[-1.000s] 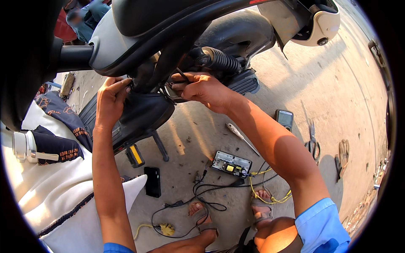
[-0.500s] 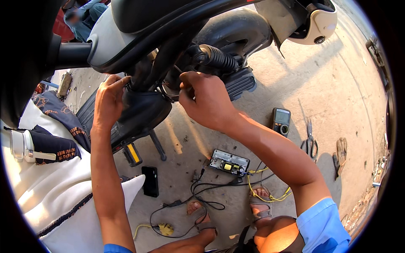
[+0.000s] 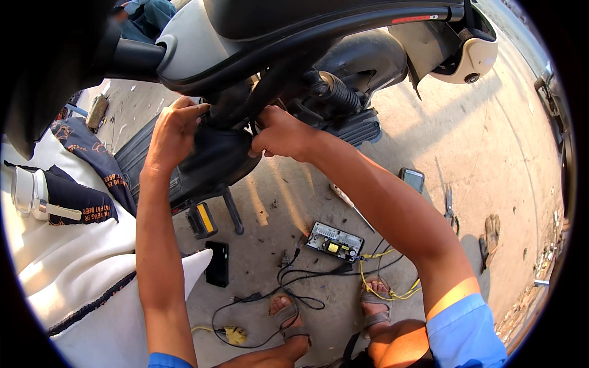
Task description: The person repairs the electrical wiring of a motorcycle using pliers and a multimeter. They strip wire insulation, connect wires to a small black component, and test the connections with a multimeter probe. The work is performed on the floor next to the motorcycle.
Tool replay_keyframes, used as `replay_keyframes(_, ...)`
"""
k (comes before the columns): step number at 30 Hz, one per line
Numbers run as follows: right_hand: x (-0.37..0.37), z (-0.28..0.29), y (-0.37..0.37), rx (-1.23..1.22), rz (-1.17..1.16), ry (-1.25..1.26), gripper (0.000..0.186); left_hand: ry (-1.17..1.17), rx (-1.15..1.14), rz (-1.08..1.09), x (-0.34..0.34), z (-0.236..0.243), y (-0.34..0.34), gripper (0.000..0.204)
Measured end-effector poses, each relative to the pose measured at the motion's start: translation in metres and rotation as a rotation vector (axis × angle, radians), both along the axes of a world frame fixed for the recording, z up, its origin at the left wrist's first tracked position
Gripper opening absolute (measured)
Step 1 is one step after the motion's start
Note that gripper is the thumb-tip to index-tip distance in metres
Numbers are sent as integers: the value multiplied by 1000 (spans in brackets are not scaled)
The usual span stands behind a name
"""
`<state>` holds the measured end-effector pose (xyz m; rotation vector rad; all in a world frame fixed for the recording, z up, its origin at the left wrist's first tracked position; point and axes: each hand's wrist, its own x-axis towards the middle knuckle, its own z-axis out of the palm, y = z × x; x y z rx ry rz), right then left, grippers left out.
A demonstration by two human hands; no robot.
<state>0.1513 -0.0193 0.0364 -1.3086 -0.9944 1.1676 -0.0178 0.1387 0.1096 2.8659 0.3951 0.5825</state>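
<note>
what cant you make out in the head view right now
Head view, anything between the fingertips of the left hand: hidden by its own fingers and the dark parts of the scooter.
Head view, whatever the right hand may grip: hidden by that hand and shadow.
Head view, lower part of the meter: covered by the right forearm.
Head view, part of the scissors' handles: behind the same forearm.

We see bare, concrete-like ground, pale and dusty, in warm sunlight. Narrow strips of light cross its shaded middle, and a broad shadow stretches over its upper right part. We find small litter along its lower right edge and a rough block near its upper left corner.
</note>
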Motion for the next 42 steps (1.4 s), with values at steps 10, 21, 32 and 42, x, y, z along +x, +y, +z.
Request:
replay_keyframes(10,-5,-3,16,-66,15,257,51,-72,-56,-11,0,-7,2,35)
replay_keyframes(21,-11,6,-7,34,-130,-49,37,-142,-24,40,0,-11,-9,35)
replay_keyframes(32,-27,-22,-3,225,-587,-650,15,-199,-19,80,4,-12,-12,35)
replay_keyframes(42,-20,-34,0,224,-578,-955,9,-277,54,224,-29,-13,-20,45)
